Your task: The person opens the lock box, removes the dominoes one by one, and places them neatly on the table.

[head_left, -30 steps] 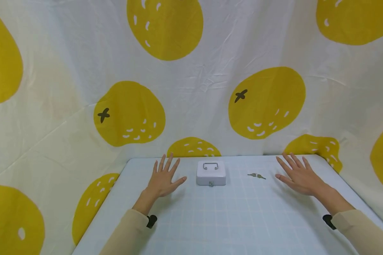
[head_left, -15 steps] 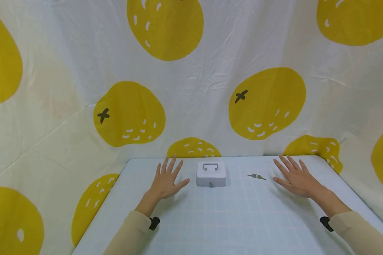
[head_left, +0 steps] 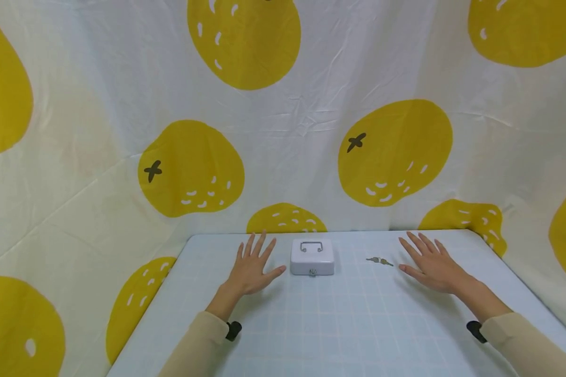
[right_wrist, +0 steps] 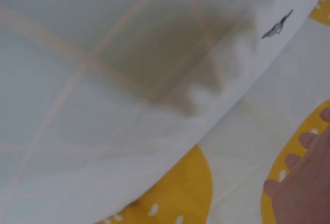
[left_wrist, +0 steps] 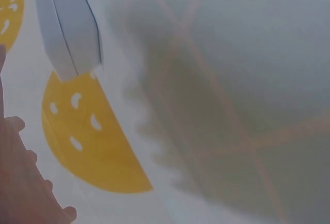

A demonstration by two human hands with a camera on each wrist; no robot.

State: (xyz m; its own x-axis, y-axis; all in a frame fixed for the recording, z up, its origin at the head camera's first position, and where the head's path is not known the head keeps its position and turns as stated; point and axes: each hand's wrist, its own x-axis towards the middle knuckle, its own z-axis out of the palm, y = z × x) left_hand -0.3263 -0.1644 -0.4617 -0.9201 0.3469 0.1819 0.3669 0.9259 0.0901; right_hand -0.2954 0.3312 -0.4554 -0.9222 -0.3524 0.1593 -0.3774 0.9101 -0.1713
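Hovering, L hand (head_left: 247,275) & R hand (head_left: 434,271) had fingers spread straight: L just beside white box (head_left: 312,259), R nr keys (head_left: 379,261); box sat nr tbl's (head_left: 330,319) far edge, keys btwn box & far R corner.

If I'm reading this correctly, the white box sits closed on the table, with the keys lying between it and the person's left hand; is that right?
Not quite: the keys lie between the closed white box and the person's right hand, as the head view shows.
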